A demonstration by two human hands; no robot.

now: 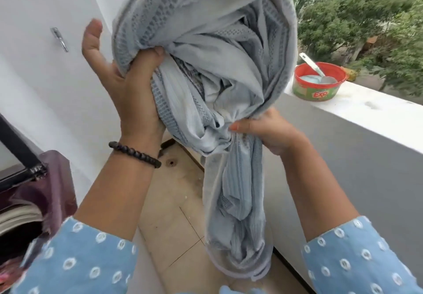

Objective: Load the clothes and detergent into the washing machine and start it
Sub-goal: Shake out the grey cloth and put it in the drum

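A large pale grey-blue cloth (206, 41) with a woven dotted pattern hangs bunched in front of me, its tail (238, 225) trailing down toward the floor. My left hand (128, 87) grips the bundle from the left, thumb raised, fingers curled into the folds. My right hand (265, 131) pinches a gathered knot of the cloth lower down. The top-loading washing machine (34, 202), maroon with its lid raised, shows at the lower left edge. A red-rimmed green tub (318, 87) of blue detergent with a white scoop (313, 64) stands on the parapet.
A white wall with a metal handle (60, 39) is on the left. A grey parapet wall with a white ledge (366, 110) runs along the right, trees beyond it. Beige floor tiles (174, 225) with a small drain hole lie below.
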